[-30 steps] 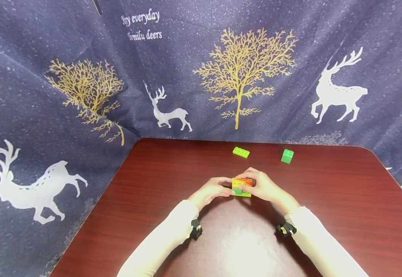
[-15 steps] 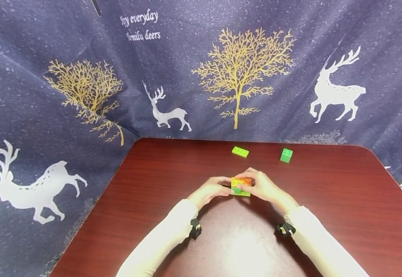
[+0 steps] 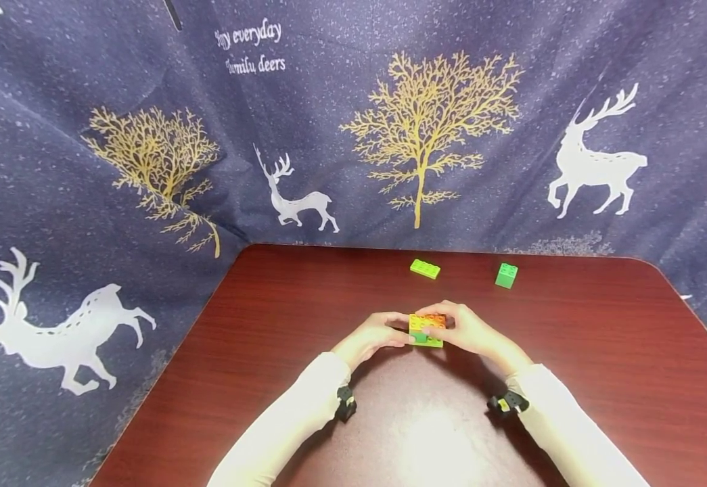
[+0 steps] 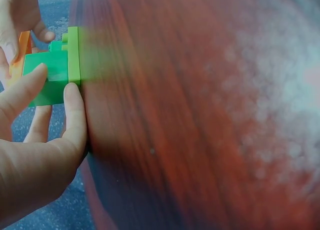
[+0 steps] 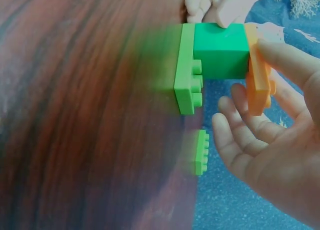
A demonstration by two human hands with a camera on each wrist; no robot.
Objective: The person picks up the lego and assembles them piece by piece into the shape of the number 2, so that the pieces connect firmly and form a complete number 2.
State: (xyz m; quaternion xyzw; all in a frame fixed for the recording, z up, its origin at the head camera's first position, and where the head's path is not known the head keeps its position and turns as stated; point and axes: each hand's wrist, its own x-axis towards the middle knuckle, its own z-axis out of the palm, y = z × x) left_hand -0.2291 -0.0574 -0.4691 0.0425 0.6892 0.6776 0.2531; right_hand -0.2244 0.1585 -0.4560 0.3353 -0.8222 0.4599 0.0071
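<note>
A small stack of toy building bricks stands on the table between both hands. At its bottom lies a lime-green plate (image 5: 184, 74), studs up; a green brick (image 5: 220, 52) sits on one end of it. An orange plate (image 5: 258, 84) tops the green brick and overhangs toward the right hand. My left hand (image 3: 376, 333) grips the stack from the left, thumb on the green brick and a fingertip against the lime-green plate's edge. From the right, my right hand (image 3: 470, 330) pinches the orange plate, thumb on the near side and other fingers behind.
Farther back on the dark red table (image 3: 304, 291) lie a loose lime-green plate (image 3: 425, 269) and, to its right, a green brick (image 3: 507, 276). A blue cloth (image 3: 353, 169) with deer and trees hangs behind the table's back edge.
The right hand's fingers have shifted slightly toward the person at the orange plate, showing more of it. The left hand and the loose bricks stay in place.
</note>
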